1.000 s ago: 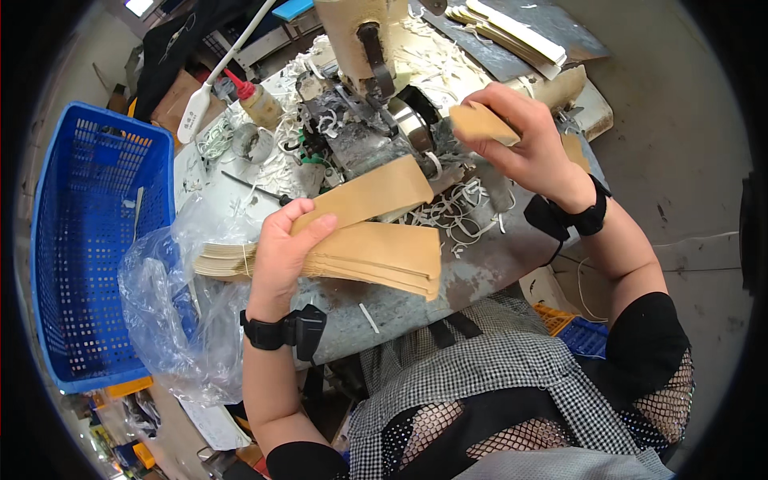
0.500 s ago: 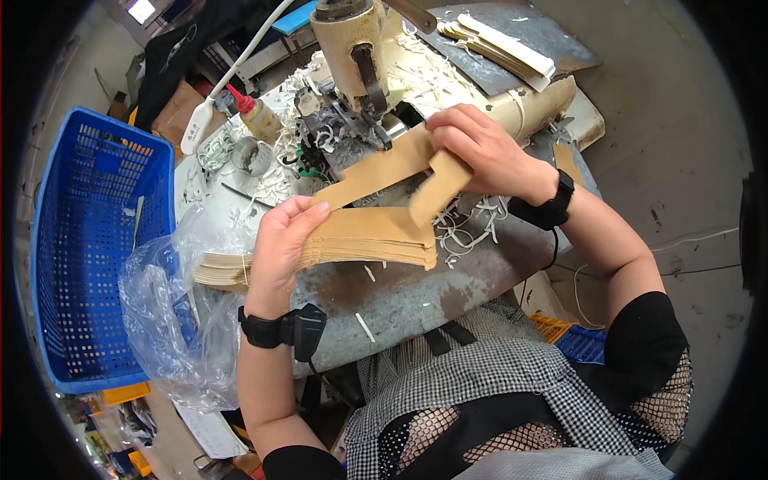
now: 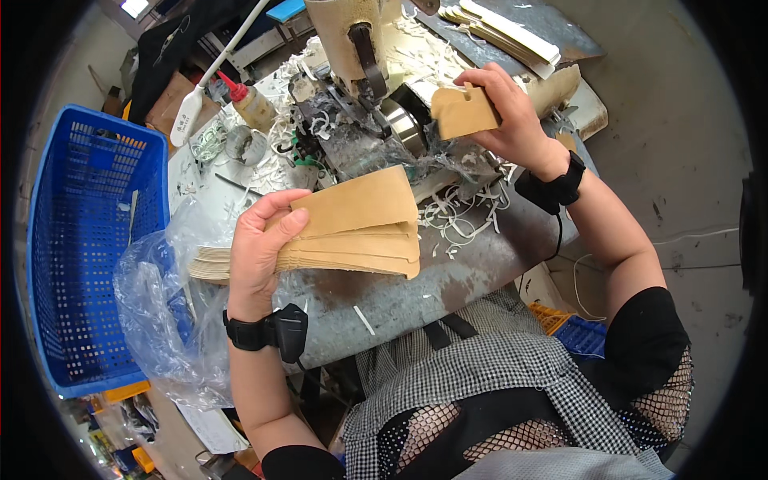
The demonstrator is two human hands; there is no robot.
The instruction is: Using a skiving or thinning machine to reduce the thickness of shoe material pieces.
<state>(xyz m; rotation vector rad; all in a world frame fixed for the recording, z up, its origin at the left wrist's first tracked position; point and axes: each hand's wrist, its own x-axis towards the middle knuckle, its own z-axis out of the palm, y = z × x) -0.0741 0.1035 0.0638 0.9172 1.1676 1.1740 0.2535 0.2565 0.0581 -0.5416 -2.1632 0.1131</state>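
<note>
Tan, flat pieces (image 3: 352, 228) fan out from your left hand (image 3: 266, 240): thumb on top, fingers curled beneath, grip closed on the bundle. The uppermost piece lies askew over the others; the stacked ends show past the hand on its left. Count not obtainable; edges overlap.

Your right hand (image 3: 514, 120) is raised, thumb and fingers pinched on a separate tan piece (image 3: 466, 116) with a notched upper edge. One layer or more, cannot tell. This piece is well apart from the bundle, just beside the bright metal wheel (image 3: 404, 128) of the machine (image 3: 344, 48); contact with the machine not discernible.

Progress, as judged: partway. One portion is split off in your right hand; the larger share is in your left. Which of these pieces are finished and which are left, I cannot tell, as no worked edge can be told from an unworked one.

Further out: pale trimmings (image 3: 464, 210) lie curled on the counter (image 3: 472, 276) below the wheel, origin uncertain. Another tan piece (image 3: 566, 142) sits near the counter's right edge. Pale strips (image 3: 512, 36) are piled at the far right. To your left, a clear plastic bag (image 3: 164, 320) slumps beside the blue crate (image 3: 42, 264); a red-tipped bottle (image 3: 254, 108) stands behind the tape roll (image 3: 244, 146).
</note>
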